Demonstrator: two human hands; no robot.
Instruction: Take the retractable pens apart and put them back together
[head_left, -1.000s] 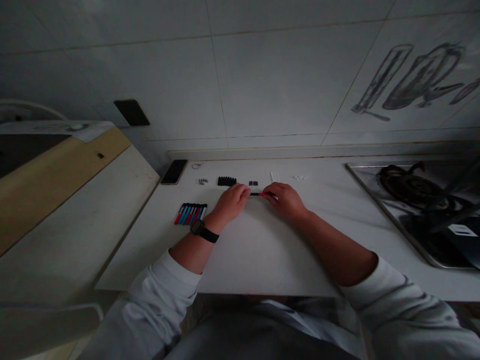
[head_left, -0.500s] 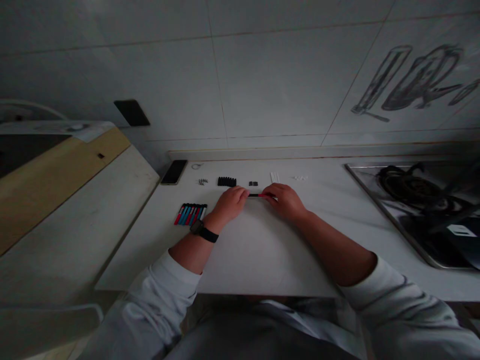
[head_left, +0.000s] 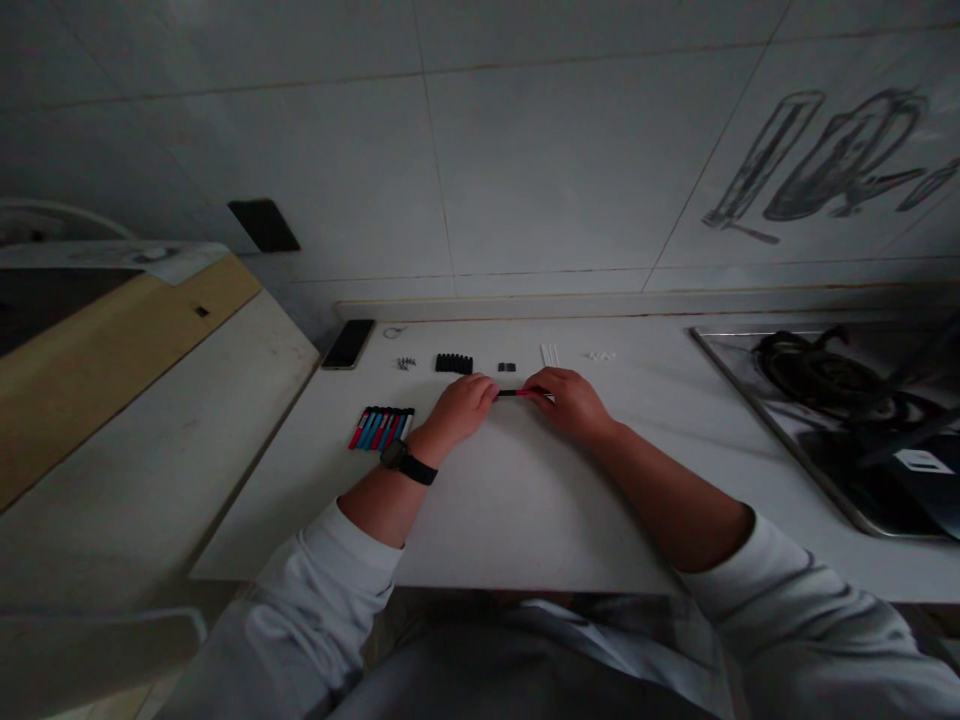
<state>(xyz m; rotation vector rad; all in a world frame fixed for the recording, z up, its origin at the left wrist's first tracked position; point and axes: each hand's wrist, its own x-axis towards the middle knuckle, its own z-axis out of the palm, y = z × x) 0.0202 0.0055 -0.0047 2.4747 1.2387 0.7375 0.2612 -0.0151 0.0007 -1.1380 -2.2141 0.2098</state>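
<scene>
My left hand and my right hand meet over a white countertop, both closed on the ends of one thin red and black pen held level between them. A black watch sits on my left wrist. To the left of my left hand lies a row of several red, blue and black pens. Beyond my hands lie a row of black caps, a small black part, white sticks, small white bits and tiny metal springs.
A dark phone lies at the back left of the counter. A gas hob is set into the counter on the right. A wooden board slopes at the left. A tiled wall rises behind.
My hands have drawn slightly closer together, so less of the pen shows between them. Nothing else has moved.
</scene>
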